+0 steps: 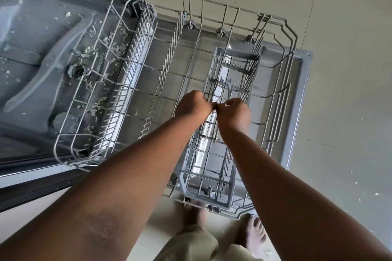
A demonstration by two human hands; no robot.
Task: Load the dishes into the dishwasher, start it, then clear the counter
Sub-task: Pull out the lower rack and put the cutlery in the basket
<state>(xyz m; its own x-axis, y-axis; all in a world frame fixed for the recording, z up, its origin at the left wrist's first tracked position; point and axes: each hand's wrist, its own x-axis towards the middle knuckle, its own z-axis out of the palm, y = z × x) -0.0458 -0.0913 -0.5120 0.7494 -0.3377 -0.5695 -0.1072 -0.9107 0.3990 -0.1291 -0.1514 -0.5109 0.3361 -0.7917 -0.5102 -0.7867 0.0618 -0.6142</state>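
Note:
The grey wire rack (282, 25) is pulled out over the open dishwasher door (301, 99). A grey cutlery tray (232, 178) lies in the rack's right half. Both hands meet above the tray's middle. My left hand (192, 105) and my right hand (235, 113) are closed around metal forks (229, 89), whose tines point away from me over the tray. How many forks each hand holds is hidden by the fingers.
The dishwasher tub (42, 53) at left shows a spray arm (48, 70) and scattered debris on its floor. Beige floor tiles (350, 70) lie to the right. My bare feet (251, 235) stand just below the rack's near edge.

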